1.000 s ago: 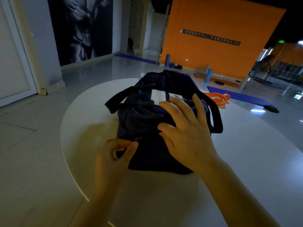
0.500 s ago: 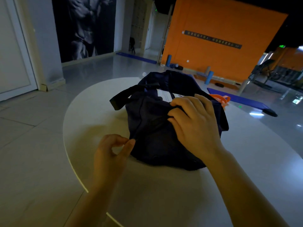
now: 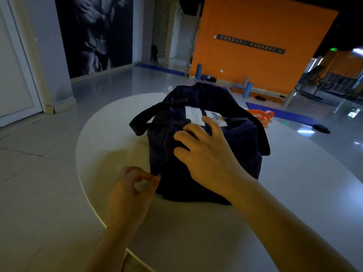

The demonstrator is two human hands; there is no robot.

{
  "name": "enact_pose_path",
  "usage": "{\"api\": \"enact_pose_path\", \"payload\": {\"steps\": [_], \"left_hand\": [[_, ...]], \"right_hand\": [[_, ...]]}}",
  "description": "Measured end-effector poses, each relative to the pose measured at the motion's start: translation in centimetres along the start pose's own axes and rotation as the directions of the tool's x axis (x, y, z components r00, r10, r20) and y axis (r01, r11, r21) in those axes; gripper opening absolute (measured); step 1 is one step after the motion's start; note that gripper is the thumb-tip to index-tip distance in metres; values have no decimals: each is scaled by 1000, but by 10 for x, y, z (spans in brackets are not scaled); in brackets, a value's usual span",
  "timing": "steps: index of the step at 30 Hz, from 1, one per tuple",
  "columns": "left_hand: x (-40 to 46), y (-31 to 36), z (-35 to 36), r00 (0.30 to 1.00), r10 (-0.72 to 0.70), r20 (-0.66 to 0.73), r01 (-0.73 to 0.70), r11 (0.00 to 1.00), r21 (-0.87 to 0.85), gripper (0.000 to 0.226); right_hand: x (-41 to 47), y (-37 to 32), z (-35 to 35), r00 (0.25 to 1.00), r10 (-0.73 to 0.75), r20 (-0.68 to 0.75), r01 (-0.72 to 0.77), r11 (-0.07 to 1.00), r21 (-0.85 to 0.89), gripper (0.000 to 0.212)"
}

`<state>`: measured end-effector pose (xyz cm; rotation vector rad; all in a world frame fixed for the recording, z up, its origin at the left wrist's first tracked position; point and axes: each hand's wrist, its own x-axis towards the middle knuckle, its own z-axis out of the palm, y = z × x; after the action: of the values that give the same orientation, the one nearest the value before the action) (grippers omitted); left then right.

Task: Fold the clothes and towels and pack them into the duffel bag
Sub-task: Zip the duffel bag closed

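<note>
Now your two hands are at the near end of the duffel bag point(image 3: 243, 142) on the round white table point(image 3: 110, 146).

Your right hand point(image 3: 208, 160) lies on top of the dark bag, its fingers point(image 3: 184, 137) spread apart and bent onto the cloth just in front of a white paper tag point(image 3: 193, 115). Your left hand point(image 3: 129, 195) sits low at the bag's near corner, thumb and forefinger pinched together on something small there, likely a zipper pull, too tiny to tell. One black strap point(image 3: 145, 118) loops out to the left, another hangs over the right side. Beyond the bag, orange bands point(image 3: 262, 114) rest near the table's far edge.
</note>
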<state>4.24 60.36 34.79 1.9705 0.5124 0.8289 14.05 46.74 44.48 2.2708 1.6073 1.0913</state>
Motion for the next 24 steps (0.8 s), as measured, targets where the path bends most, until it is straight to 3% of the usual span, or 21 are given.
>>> {"api": "enact_pose_path", "payload": {"steps": [7, 10, 15, 18, 21, 24], "left_hand": [[4, 6, -4, 989, 146, -31, -147, 987, -57, 18], [1, 11, -3, 983, 179, -41, -182, 981, -70, 27], [2, 12, -6, 944, 318, -92, -304, 943, 136, 7], [1, -7, -10, 872, 489, -17, -450, 815, 364, 28], [-7, -21, -9, 882, 470, 18, -416, 760, 499, 33], [-9, -14, -5, 886, 463, 18, -406, 759, 509, 33]], "right_hand": [[2, 8, -5, 993, 38, -113, -28, 995, 91, 20], [0, 8, -6, 990, 40, -134, -28, 995, 92, 19], [-2, 9, -5, 989, 29, -147, -17, 997, 81, 16], [-1, 9, -5, 984, 2, -177, 6, 999, 44, 16], [4, 25, -9, 964, 105, -246, -98, 994, 41, 16], [13, 41, -14, 928, 221, -299, -202, 975, 93, 7]]}}
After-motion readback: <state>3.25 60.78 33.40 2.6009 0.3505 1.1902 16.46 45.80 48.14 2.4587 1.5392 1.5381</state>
